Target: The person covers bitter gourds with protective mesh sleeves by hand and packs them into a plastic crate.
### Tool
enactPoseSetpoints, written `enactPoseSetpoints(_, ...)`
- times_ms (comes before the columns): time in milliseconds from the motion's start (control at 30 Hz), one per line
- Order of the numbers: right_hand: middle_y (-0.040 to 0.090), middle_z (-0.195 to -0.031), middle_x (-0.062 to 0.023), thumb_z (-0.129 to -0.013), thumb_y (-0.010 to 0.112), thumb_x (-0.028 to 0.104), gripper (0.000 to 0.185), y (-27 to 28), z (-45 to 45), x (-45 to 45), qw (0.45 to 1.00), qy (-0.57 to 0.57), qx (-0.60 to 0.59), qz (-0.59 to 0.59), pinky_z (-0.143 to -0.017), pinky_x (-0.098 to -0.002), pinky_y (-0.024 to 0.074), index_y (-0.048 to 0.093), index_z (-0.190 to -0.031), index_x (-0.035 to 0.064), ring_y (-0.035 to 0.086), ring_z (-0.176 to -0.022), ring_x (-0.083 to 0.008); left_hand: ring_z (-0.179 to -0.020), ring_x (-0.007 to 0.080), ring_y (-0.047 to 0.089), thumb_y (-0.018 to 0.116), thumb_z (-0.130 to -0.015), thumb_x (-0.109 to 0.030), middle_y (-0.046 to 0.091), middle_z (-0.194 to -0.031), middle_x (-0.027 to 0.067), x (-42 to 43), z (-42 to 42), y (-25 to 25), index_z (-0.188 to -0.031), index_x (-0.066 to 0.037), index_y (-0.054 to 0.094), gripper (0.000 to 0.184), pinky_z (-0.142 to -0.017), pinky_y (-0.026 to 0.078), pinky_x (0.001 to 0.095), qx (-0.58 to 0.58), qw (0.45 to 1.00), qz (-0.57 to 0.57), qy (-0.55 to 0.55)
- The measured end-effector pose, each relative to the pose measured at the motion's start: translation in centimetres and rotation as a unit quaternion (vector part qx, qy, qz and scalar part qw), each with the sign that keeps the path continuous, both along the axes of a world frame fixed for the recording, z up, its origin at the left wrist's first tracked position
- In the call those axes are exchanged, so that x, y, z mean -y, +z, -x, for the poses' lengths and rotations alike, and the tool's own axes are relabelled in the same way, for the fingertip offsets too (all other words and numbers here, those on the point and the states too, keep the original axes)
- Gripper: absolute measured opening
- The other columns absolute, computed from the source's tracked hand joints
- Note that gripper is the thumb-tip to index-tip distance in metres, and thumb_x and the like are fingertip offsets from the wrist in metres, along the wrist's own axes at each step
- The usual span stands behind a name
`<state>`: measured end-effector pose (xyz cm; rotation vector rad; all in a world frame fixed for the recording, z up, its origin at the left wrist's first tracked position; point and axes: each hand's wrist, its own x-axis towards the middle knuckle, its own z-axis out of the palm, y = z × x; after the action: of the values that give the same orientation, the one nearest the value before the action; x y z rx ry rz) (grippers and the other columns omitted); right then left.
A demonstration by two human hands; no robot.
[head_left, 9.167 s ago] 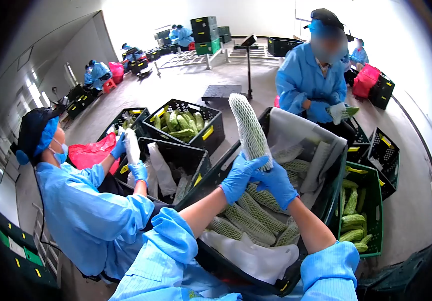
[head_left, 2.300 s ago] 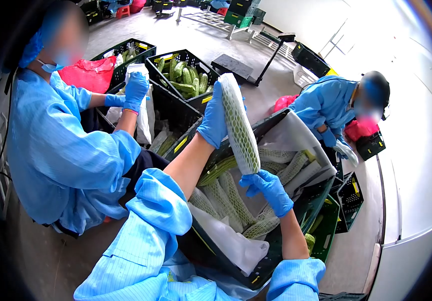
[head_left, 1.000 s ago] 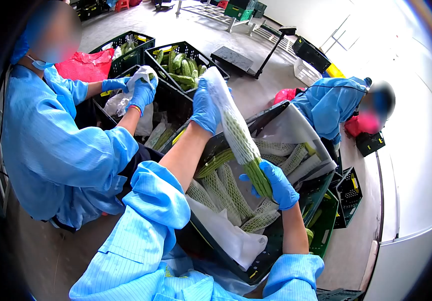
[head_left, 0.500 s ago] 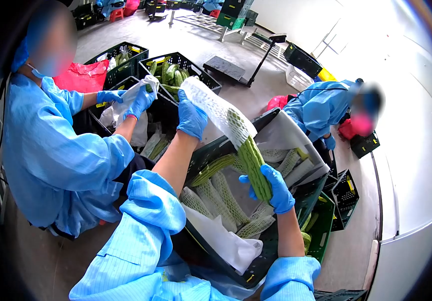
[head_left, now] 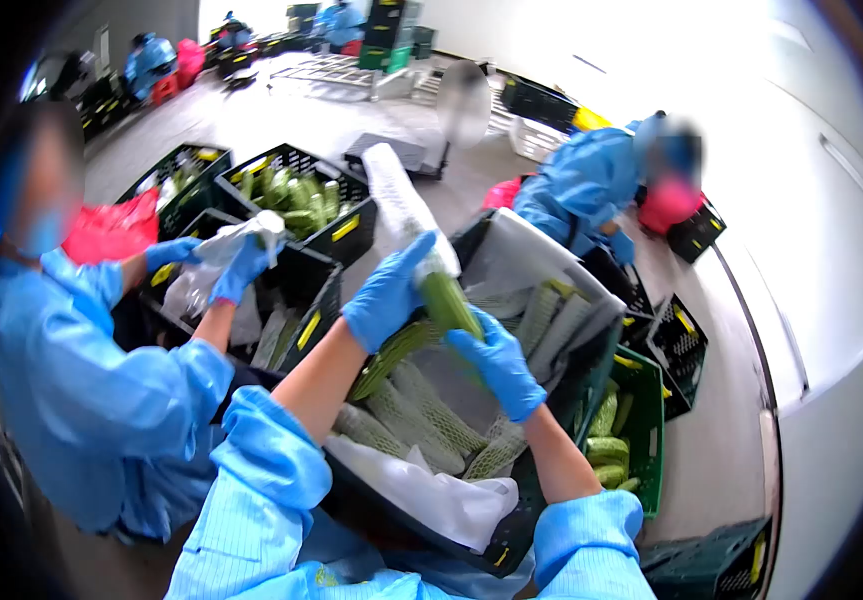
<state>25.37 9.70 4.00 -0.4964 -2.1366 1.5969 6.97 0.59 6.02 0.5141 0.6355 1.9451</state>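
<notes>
A long green bitter gourd (head_left: 448, 305) slants over the crate, its upper part inside a white foam net sleeve (head_left: 399, 200). My left hand (head_left: 388, 297) is closed on the sleeve's lower edge, where the bare gourd comes out. Around the gourd's lower end, my right hand (head_left: 501, 365) is wrapped, hiding the tip. Below both hands stands a dark green crate (head_left: 599, 385) lined with white sheeting (head_left: 451, 500). Several netted gourds (head_left: 416, 415) lie in it, and a gourd without visible net (head_left: 391, 357) rests at its left side.
On my left a co-worker (head_left: 101, 370) handles white material over a crate (head_left: 316, 320). Another person (head_left: 581, 190) bends over crates ahead right. A crate of gourds (head_left: 296, 190) stands beyond, with a platform scale (head_left: 391, 150) behind. A green crate (head_left: 641, 400) of gourds sits at right.
My left hand has moved down the sleeve to its lower edge. The sleeve's top now stands free above it, and less bare gourd shows between my hands. The view has shifted.
</notes>
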Motion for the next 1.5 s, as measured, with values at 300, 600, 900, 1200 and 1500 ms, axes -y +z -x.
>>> enactPoseSetpoints(300,0.061,-0.127,-0.0183,-0.083,0.07,0.051,0.08,0.4,-0.4,1.7,0.979,-0.033,0.061,-0.194,-0.093,-0.0358,0.0491,0.041,-0.145,0.009,0.064,-0.11,-0.0292,-0.09,0.0222,0.064,0.069,-0.09,-0.018,0.063,-0.1,0.0071,-2.2,2.0,-4.4,-0.119,-0.007,0.057,0.034,-0.084,0.054,0.0366,0.046,0.988,0.056,0.134)
enactPoseSetpoints(600,0.068,-0.094,-0.0132,-0.086,0.054,0.069,0.069,1.9,-1.8,2.0,0.921,0.207,0.089,0.318,-0.048,-0.0294,0.0497,0.06,-0.117,0.007,0.064,-0.066,-0.0162,-0.087,0.0231,0.062,0.063,-0.091,-0.045,0.059,-0.101,0.0096,0.1,1.4,-0.7,-0.126,-0.007,0.05,0.053,-0.077,0.056,0.0409,-0.075,0.991,0.078,0.085)
enactPoseSetpoints(900,0.065,-0.091,-0.0062,-0.081,0.071,0.056,0.063,1.5,-1.6,2.1,0.971,0.14,0.036,0.192,-0.061,-0.0277,0.0517,0.056,-0.116,0.0061,0.062,-0.075,-0.0125,-0.093,0.0211,0.062,0.064,-0.091,-0.048,0.061,-0.108,0.0073,0.1,2.1,-1.3,-0.127,-0.008,0.051,0.056,-0.083,0.053,0.0358,-0.099,0.985,0.098,0.105)
enactPoseSetpoints(1200,0.059,-0.127,-0.0202,-0.078,0.073,0.051,0.09,-0.7,-0.7,1.6,0.982,0.003,0.027,-0.186,-0.092,-0.0397,0.0489,0.039,-0.144,0.0017,0.059,-0.114,-0.0332,-0.085,0.0244,0.063,0.07,-0.089,-0.038,0.063,-0.099,0.0104,-0.3,4.7,-4.4,-0.121,-0.006,0.053,0.048,-0.078,0.055,0.0389,-0.057,0.983,0.086,0.154)
enactPoseSetpoints(1500,0.067,-0.105,-0.0126,-0.086,0.063,0.059,0.064,1.5,-1.3,2.0,0.894,0.228,0.079,0.378,-0.058,-0.03,0.0517,0.056,-0.124,0.0077,0.066,-0.075,-0.0178,-0.089,0.0283,0.059,0.064,-0.088,-0.053,0.059,-0.099,0.0113,0.7,1.0,-1.5,-0.119,-0.007,0.052,0.057,-0.086,0.052,0.0466,0.021,0.992,0.033,0.12)
